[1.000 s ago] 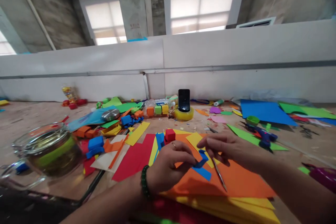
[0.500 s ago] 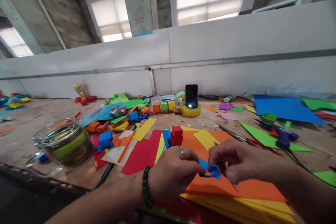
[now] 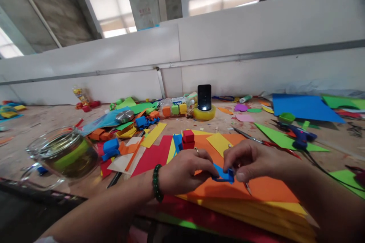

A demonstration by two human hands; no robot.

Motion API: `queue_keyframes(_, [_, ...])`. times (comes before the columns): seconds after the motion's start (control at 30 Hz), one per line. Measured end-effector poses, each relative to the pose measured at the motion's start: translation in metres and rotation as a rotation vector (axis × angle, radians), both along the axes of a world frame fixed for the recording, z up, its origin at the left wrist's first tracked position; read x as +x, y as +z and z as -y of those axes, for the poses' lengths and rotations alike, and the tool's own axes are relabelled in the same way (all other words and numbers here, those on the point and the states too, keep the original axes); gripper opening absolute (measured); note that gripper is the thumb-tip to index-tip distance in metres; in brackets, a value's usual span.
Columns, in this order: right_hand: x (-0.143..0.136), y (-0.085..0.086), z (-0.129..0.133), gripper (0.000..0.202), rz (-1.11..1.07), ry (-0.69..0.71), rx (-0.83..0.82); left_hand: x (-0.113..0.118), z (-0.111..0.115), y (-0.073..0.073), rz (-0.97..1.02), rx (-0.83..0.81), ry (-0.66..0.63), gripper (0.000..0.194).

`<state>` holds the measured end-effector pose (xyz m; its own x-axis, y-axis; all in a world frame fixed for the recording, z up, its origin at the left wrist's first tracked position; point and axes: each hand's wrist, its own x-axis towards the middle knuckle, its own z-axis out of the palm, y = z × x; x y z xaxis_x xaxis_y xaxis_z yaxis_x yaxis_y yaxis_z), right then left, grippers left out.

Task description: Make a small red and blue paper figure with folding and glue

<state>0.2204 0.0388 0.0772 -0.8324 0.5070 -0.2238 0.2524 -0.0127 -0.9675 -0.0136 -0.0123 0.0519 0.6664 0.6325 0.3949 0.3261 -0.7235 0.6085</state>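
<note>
A small folded piece of blue paper (image 3: 224, 174) is held between both hands above the orange sheets. My left hand (image 3: 189, 171), with a ring and a green bead bracelet, is closed on its left end. The fingers of my right hand (image 3: 249, 161) pinch its right end, where the paper stands up in a fold. A pencil (image 3: 247, 188) pokes out beneath my right hand, its tip pointing down. Just beyond the left hand are red paper cubes (image 3: 188, 139) beside a blue paper strip (image 3: 178, 143). Orange paper (image 3: 268, 188) lies under the hands.
At the left stands a glass teapot (image 3: 67, 155) of tea. A phone (image 3: 204, 97) leans upright on a yellow tape roll (image 3: 203, 114). Scissors (image 3: 268, 143) and a blue glue gun (image 3: 302, 136) with a cord lie right. Paper cubes (image 3: 174, 110) sit before a plastic bottle.
The raised right end of the blue paper now looks more upright and compact between my fingers. Both hands stay close together, and the whole view has shifted slightly.
</note>
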Motion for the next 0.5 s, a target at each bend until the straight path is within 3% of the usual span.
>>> queue_keyframes(0.2, [0.001,-0.007,-0.002,0.018,-0.055,0.087,-0.046,0.004,0.003,0.002,0.005,0.018,0.023,0.020])
queue_keyframes(0.3, [-0.003,-0.013,-0.002,0.018,-0.029,0.063,-0.087,0.006,0.004,0.000,0.090,-0.046,0.056,0.022])
queue_keyframes(0.4, [-0.005,-0.020,-0.003,0.021,-0.039,-0.014,-0.122,0.005,0.002,-0.002,0.211,-0.239,0.085,0.016])
queue_keyframes(0.5, [-0.004,-0.022,-0.003,0.031,-0.116,-0.073,-0.073,0.002,-0.005,-0.006,0.412,-0.611,0.034,0.026])
